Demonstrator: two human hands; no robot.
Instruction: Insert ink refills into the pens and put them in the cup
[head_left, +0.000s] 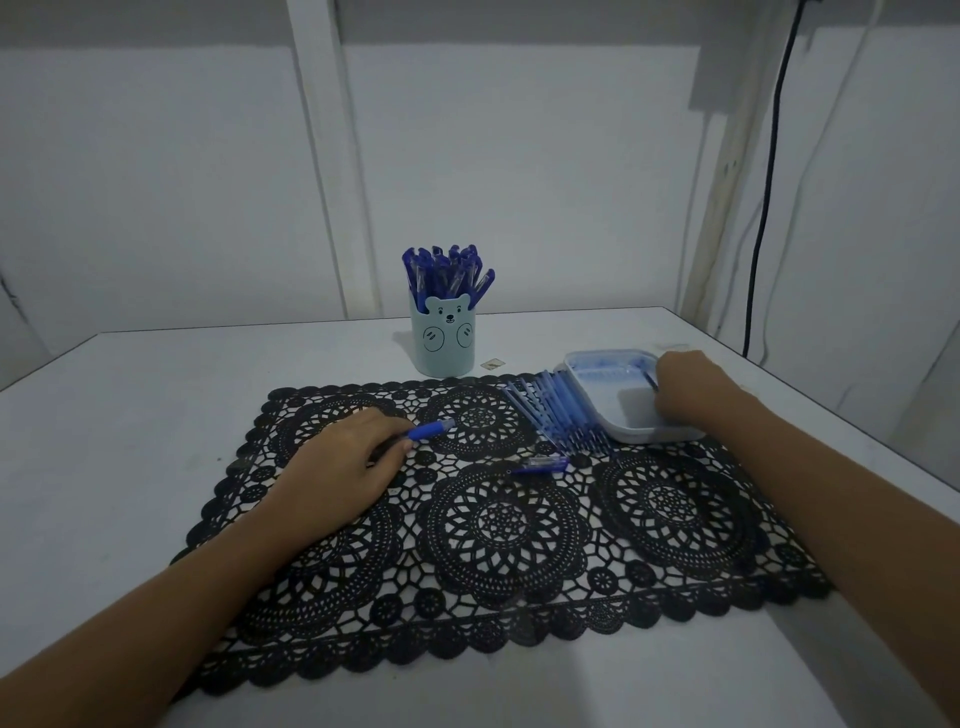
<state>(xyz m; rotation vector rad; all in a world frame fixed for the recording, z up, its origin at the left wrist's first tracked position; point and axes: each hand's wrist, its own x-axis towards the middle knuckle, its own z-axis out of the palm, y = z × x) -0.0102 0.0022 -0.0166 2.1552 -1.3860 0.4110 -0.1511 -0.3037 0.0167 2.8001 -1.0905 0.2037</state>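
The black lace mat (498, 525) lies nearest. On it the left hand (343, 462) grips a blue pen (431, 430); the right hand (685, 387) pinches a thin refill (650, 382) (so it seems) in the tray (602, 355), far right. The cup (444, 343), behind the mat, is already crowded: a new pen may catch there, and the refill may snag in the lace.

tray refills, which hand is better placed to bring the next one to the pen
Right. The right hand is inside the tray, fingers curled on a thin refill. The left hand is across the mat, busy holding the blue pen.
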